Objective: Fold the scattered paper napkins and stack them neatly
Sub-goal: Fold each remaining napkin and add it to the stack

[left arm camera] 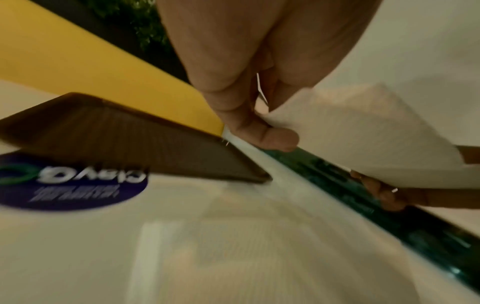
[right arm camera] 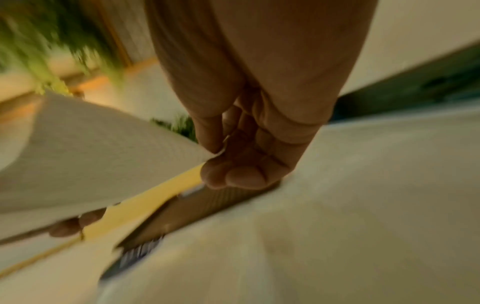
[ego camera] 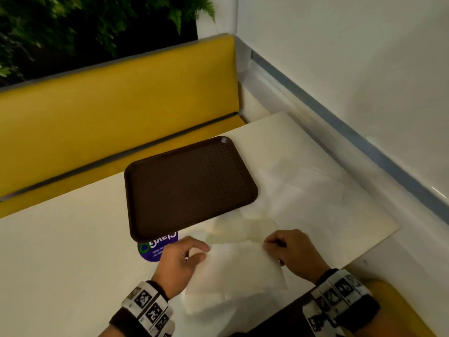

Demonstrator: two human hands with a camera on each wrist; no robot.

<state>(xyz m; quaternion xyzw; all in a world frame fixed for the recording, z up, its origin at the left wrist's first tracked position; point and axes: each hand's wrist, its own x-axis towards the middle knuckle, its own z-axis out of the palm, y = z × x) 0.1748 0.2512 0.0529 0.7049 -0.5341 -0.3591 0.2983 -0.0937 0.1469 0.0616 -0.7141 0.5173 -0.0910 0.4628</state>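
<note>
A white paper napkin (ego camera: 238,266) hangs above the table's near edge, held by its two top corners. My left hand (ego camera: 184,256) pinches the left corner and my right hand (ego camera: 279,246) pinches the right one. The left wrist view shows thumb and finger closed on the napkin (left arm camera: 350,131). In the right wrist view the fingertips pinch the napkin (right arm camera: 98,148) at its corner. More pale napkins (ego camera: 243,227) lie flat and overlapping on the table past the held one, and further ones (ego camera: 303,188) spread to the right of the tray.
A dark brown tray (ego camera: 189,186) lies on the cream table (ego camera: 60,251), over a round purple sticker (ego camera: 155,246). A yellow bench (ego camera: 109,105) runs behind, a white wall (ego camera: 364,57) stands at the right, and plants sit at the top left.
</note>
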